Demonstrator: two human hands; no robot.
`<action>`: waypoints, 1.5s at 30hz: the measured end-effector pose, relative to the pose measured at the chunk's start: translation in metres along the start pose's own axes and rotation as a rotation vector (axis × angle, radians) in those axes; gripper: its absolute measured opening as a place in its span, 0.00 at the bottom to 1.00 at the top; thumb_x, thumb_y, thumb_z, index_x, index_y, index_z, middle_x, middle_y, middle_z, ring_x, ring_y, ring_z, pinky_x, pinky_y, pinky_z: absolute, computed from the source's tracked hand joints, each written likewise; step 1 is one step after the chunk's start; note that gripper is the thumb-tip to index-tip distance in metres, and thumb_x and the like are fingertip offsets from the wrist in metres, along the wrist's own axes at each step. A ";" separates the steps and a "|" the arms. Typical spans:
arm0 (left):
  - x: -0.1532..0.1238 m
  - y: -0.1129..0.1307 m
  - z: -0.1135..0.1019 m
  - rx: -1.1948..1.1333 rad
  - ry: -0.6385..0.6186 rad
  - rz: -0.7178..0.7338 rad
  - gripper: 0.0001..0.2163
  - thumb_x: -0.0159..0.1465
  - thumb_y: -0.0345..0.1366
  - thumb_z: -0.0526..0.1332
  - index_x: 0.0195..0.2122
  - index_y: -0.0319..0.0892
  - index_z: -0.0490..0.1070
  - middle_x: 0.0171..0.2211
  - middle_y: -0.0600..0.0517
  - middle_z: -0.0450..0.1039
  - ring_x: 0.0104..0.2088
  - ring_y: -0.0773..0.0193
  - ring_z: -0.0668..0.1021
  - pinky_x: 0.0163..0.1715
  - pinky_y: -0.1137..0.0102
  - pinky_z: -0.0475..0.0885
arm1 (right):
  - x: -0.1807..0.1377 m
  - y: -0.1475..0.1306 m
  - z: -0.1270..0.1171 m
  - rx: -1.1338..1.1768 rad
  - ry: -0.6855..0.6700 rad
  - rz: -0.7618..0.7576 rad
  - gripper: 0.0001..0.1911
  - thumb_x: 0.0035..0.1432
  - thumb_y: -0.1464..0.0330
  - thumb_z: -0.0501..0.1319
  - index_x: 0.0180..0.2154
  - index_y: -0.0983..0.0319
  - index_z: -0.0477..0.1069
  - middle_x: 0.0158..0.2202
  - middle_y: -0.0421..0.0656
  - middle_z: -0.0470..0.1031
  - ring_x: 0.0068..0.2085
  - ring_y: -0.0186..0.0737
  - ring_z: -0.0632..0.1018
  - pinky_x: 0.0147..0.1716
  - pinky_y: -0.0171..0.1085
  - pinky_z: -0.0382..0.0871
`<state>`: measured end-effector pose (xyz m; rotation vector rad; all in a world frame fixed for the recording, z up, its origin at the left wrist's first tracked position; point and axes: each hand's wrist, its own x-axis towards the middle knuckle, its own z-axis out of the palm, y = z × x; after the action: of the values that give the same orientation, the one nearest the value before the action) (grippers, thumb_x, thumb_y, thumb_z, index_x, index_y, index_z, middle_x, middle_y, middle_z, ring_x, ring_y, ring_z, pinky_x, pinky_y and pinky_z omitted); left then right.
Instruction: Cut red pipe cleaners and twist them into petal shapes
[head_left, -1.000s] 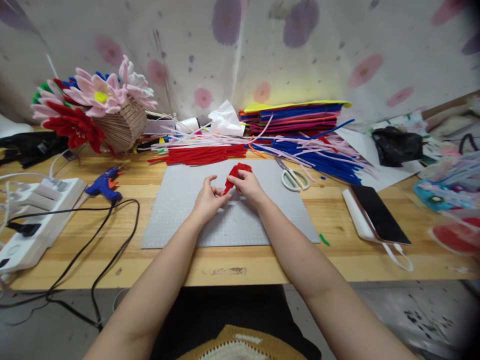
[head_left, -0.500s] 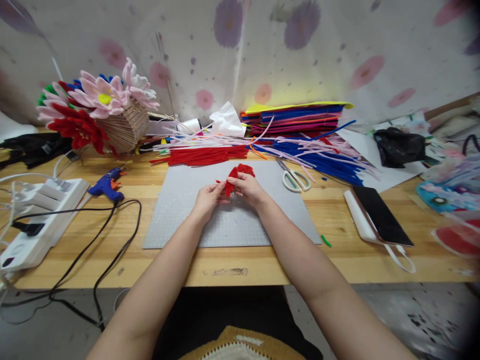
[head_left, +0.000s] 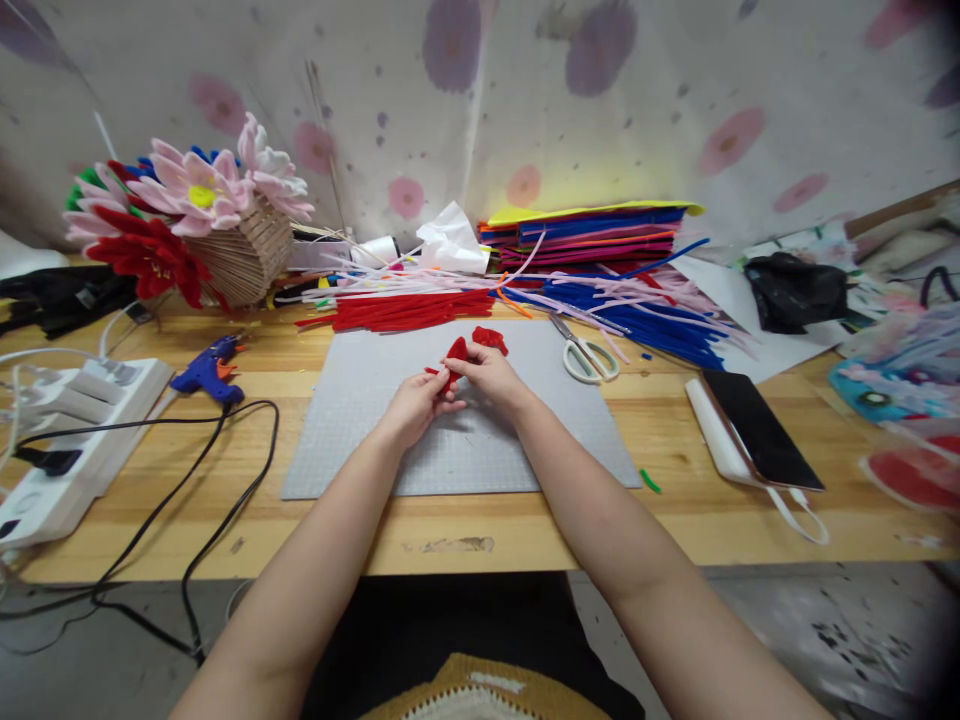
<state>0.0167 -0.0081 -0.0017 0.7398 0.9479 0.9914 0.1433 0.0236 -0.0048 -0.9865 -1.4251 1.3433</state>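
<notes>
Between my two hands is a small red fuzzy pipe-cleaner petal, upright over the grey cutting mat. My left hand pinches its lower end, where a short red end sticks out to the left. On its right side, the thumb and fingers of my right hand are closed on it too. Just behind my right hand, more red fuzzy pieces lie on the mat. Scissors with pale handles rest at the mat's right edge.
Red pipe cleaners lie behind the mat, blue ones to their right. A blue glue gun, a power strip and black cords are at left. A basket of fuzzy flowers stands behind them. A phone lies at right.
My hands have shifted slightly left and down with the red petal, which now stands clear of the red pieces behind. The view has turned slightly.
</notes>
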 end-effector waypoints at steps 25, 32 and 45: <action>-0.009 0.008 0.004 -0.204 -0.148 -0.156 0.05 0.59 0.33 0.56 0.29 0.36 0.66 0.19 0.56 0.64 0.23 0.72 0.75 0.22 0.79 0.73 | 0.002 -0.008 -0.005 -0.350 -0.102 -0.244 0.10 0.52 0.67 0.51 0.23 0.63 0.66 0.25 0.40 0.65 0.32 0.33 0.67 0.35 0.33 0.61; 0.001 0.001 0.003 -0.123 0.004 0.067 0.07 0.55 0.35 0.61 0.27 0.35 0.66 0.20 0.57 0.64 0.23 0.72 0.74 0.21 0.78 0.73 | 0.001 -0.002 -0.002 -0.402 0.042 -0.206 0.07 0.51 0.67 0.53 0.30 0.63 0.66 0.27 0.39 0.68 0.29 0.32 0.69 0.30 0.32 0.63; 0.002 -0.002 0.002 -0.039 -0.013 0.063 0.11 0.54 0.39 0.61 0.26 0.36 0.65 0.18 0.59 0.61 0.18 0.75 0.70 0.19 0.78 0.71 | 0.002 -0.001 0.004 -0.052 -0.097 -0.030 0.06 0.48 0.69 0.53 0.28 0.63 0.67 0.25 0.37 0.67 0.26 0.29 0.69 0.28 0.31 0.65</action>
<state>0.0200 -0.0072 -0.0027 0.7464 0.8959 1.0566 0.1391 0.0247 -0.0037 -0.9410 -1.5481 1.3543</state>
